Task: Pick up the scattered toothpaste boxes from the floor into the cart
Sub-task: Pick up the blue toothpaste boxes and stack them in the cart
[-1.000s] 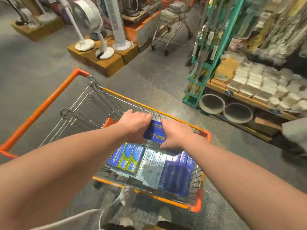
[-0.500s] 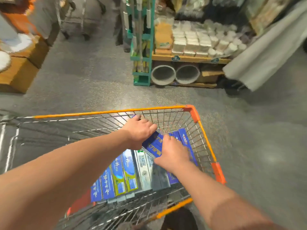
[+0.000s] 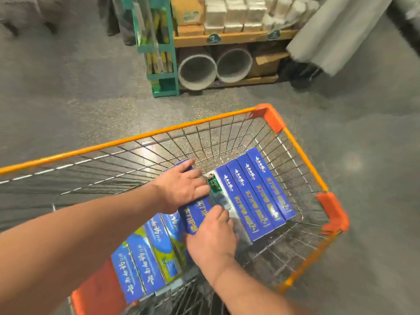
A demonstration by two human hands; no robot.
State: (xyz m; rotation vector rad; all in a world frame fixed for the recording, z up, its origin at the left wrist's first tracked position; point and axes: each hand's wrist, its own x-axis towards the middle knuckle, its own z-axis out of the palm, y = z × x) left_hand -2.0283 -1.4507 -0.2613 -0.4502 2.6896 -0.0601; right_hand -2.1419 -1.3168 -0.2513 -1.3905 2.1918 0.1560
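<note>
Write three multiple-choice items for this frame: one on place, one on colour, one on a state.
1. Where is the blue toothpaste box that the left hand and right hand touch? A on the floor; B inside the cart; C on a shelf.
2. What colour is the cart's rim? A orange; B green; C black.
3. How do the left hand's fingers lie? A fisted; B round the rim; C stretched over the box.
Key: B, wire walls surround it; A, the top bar is orange; C, the fingers lie straight on the box.
</note>
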